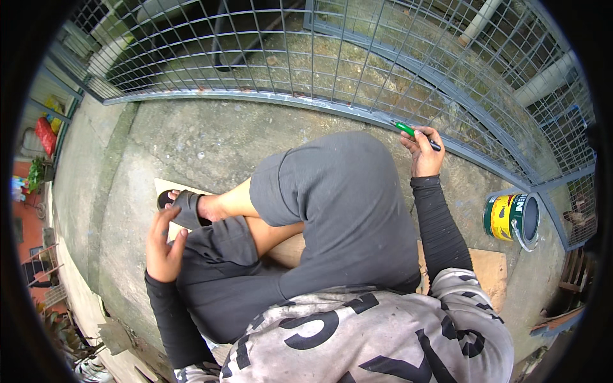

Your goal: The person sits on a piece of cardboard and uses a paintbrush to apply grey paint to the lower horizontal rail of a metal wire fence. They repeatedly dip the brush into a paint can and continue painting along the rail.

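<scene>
Green-and-black tool (406, 129) in the right hand (423, 153), green end toward the lower bar (345, 110)

In the head view, my only one, I have the slim tool pinched between the thumb and fingers of the right hand, a narrow, closed hold. It sits right of centre, just beyond the bent knee (348, 172). Its long axis slants from upper left to lower right: the green end points up and left, the black end comes out past the fingers. The tip lies right by the mesh panel's grey lower bar (touching or just short of it, I cannot tell).

That bar is my far edge, curving across the view with wire mesh rising behind it. The knee bounds me on the left. Between them I have a strip of concrete floor (198, 131), wider toward the left and tighter near the tool. To the right, the paint can (502, 217) stands well apart from the hand.

The left hand (164, 246) is loosely spread, fingers apart, with nothing visible in it, near the dark sandal (189, 207).
</scene>
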Tool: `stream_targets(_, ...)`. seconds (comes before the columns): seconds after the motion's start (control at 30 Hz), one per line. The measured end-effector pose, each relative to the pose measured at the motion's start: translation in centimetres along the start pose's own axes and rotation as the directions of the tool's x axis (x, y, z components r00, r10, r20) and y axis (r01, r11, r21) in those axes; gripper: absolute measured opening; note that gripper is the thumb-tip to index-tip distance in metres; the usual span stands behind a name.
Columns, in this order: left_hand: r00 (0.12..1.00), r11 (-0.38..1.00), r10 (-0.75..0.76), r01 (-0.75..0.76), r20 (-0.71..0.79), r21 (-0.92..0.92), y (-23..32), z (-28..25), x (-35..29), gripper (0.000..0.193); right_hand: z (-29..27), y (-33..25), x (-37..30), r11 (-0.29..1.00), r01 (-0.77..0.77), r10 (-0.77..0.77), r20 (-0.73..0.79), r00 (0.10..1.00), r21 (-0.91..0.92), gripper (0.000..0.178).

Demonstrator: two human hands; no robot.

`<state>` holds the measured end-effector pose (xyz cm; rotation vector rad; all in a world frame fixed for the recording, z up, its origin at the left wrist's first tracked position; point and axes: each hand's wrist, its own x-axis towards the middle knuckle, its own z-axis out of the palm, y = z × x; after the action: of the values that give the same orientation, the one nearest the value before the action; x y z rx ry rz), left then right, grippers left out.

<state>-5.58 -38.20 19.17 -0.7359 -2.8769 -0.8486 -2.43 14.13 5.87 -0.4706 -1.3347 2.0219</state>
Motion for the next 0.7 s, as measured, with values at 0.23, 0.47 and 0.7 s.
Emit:
stream_targets(0.23, 0.936, 0.890, -0.273, 0.157, 0.224, 0.429, -3.0, -2.2, -9.8, 0.073, 4.4, 0.4, 1.9, 0.936, -0.165, 0.140, 0.100, 0.985, 0.312, 0.005)
stream_targets(0.47, 0.915, 0.765, -0.293, 0.050, 0.278, 0.642, -5.9, 3.1, -13.0, 0.115, 10.4, 3.5, -0.1, 0.858, -0.199, 0.165, 0.112, 0.980, 0.474, 0.002)
stream_targets(0.7, 0.937, 0.884, -0.050, -0.119, 0.345, 0.451, -7.6, 0.5, -17.2, 0.082, 10.8, 7.1, -0.2, 0.829, -0.285, 0.207, 0.210, 0.956, 0.482, 0.006)
